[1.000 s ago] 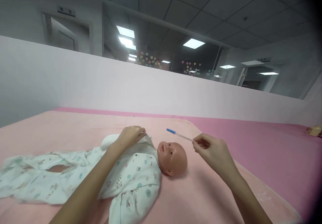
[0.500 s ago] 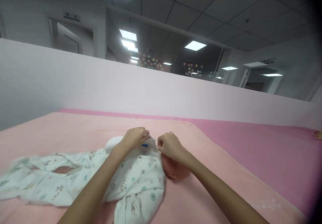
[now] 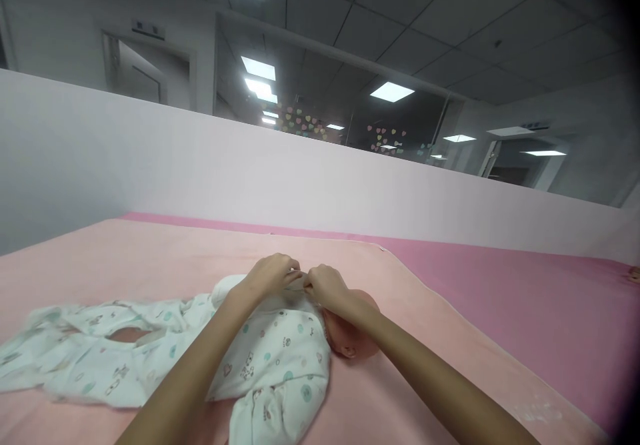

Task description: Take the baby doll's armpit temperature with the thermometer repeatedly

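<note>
A baby doll lies on its back in a white baby romper (image 3: pixel 273 348) printed with small animals and green dots. The doll's bald head (image 3: pixel 353 341) points to the right, partly covered by my right forearm. At the collar, my left hand (image 3: pixel 270 277) pinches the romper's edge with bent fingers. My right hand (image 3: pixel 326 287) is close beside it, its fingers curled and pressed together on the same collar fabric. The fingertips almost meet, and they hide the exact spot they grip. Through an opening in the romper's leg part, some of the doll's skin (image 3: pixel 129 334) shows.
A peach blanket (image 3: pixel 425 365) lies under the doll, over a darker pink mat (image 3: pixel 540 311). Behind rises a low white partition wall (image 3: pixel 300 178). Beyond it are a window with heart stickers (image 3: pixel 305 121) and doorways.
My right hand has moved left, closing the gap to my left hand. A small blue piece and a thin white strip seen between the hands before are now hidden.
</note>
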A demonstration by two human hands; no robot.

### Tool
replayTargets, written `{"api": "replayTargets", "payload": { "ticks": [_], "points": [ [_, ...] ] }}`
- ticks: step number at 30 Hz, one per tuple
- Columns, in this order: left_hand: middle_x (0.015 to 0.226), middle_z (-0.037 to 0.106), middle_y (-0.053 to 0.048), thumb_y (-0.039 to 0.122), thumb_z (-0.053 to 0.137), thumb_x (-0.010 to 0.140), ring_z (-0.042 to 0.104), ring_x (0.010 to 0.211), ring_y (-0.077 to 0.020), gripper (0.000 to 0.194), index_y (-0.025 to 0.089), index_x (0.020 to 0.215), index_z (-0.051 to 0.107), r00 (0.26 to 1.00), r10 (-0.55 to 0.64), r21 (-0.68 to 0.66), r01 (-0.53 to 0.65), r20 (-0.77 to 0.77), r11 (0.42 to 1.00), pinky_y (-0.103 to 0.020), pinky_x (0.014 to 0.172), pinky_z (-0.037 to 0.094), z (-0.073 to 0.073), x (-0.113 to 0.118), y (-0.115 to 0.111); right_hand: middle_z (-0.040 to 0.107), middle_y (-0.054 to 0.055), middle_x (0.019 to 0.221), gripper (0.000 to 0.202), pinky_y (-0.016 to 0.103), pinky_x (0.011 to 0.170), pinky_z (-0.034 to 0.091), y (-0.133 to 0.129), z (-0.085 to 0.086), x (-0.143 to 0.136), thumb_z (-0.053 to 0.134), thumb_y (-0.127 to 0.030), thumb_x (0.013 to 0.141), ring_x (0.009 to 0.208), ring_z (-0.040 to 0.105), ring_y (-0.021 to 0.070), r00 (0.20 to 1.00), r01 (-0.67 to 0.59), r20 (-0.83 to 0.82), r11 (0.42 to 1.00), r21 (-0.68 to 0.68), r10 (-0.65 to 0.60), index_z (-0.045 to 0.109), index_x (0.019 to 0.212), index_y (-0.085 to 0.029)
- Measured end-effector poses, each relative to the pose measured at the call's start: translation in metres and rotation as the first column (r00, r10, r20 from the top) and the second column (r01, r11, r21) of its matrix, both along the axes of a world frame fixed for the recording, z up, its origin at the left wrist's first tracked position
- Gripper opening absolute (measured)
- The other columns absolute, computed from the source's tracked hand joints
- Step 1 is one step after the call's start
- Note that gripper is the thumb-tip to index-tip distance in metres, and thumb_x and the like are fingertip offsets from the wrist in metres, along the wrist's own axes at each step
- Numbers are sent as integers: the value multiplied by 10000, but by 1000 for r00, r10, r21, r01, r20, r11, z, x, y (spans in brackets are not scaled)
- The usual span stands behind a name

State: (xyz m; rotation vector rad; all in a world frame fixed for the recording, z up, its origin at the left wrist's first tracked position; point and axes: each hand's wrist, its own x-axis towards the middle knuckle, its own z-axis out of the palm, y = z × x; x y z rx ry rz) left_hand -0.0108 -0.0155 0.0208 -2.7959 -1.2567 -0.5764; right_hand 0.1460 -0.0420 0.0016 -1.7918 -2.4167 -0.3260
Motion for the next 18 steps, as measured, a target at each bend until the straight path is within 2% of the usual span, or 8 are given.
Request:
{"api": "replayTargets", "payload": {
  "ticks": [5, 11, 15, 18],
  "points": [
    [737, 648, -59, 397, 359, 852, 563, 643, -174, 365, 199, 702, 627, 1000, -22, 11, 21, 11, 1000, -248, 512, 334, 0, -1, 0, 658, 80, 715, 218, 233, 508, 274, 4, -2, 2, 490, -85, 700, 640, 577, 157, 999, -26, -32, 999, -27, 25, 691, 733, -163],
    [734, 643, -56, 427, 342, 866, 553, 639, -172, 393, 204, 699, 618, 1000, -25, 15, 25, 18, 1000, -243, 508, 314, 0, -5, 0, 628, 15, 591, 173, 189, 526, 328, 12, 14, 20, 536, -96, 668, 586, 559, 106, 984, -142, -125, 985, -97, 129, 693, 647, -166],
    [749, 651, -57, 434, 349, 866, 561, 650, -180, 389, 208, 710, 625, 1000, -11, 12, 11, 11, 1000, -243, 529, 332, 1, -5, 0, 621, -1, 557, 185, 173, 526, 369, 20, 21, 32, 518, -87, 663, 551, 579, 100, 925, -232, -343, 957, -176, 161, 693, 640, -142],
    [750, 653, -58, 435, 356, 860, 566, 661, -184, 387, 211, 720, 638, 1000, 0, 5, -1, 11, 1000, -250, 563, 353, 2, -5, 0, 621, 2, 544, 192, 177, 541, 388, 22, 15, 28, 507, -94, 664, 540, 584, 103, 884, -257, -442, 947, -192, 151, 692, 636, -135]
  ]
}}
